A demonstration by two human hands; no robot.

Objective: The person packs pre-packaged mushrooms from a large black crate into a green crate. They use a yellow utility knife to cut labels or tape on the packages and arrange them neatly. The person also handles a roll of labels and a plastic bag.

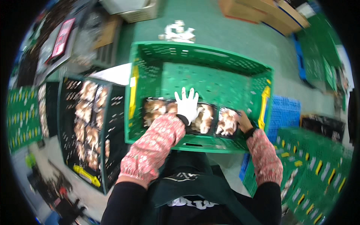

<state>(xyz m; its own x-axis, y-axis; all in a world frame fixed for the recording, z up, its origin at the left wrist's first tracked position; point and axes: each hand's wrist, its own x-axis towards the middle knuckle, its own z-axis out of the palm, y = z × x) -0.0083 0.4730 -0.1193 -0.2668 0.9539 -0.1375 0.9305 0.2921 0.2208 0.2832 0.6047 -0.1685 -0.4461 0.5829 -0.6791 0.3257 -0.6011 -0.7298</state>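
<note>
A green plastic crate (205,146) lies before me with a row of black trays of brown-and-white mushrooms along its near side. My left hand (187,107), in a white glove, is spread over the middle trays, fingers apart, hiding part of them. My right hand (244,121) is bare and grips the right edge of the rightmost mushroom tray (226,122); its fingertips are partly hidden. Another mushroom tray (205,119) shows between my hands, and one more (153,109) sits at the crate's left end.
At left, a dark crate (105,140) holds several mushroom packs (92,137). White crumpled material (178,32) lies beyond the green crate. Blue crates (284,115) and stacked green crates (315,157) stand at right, cardboard boxes (244,12) at the top.
</note>
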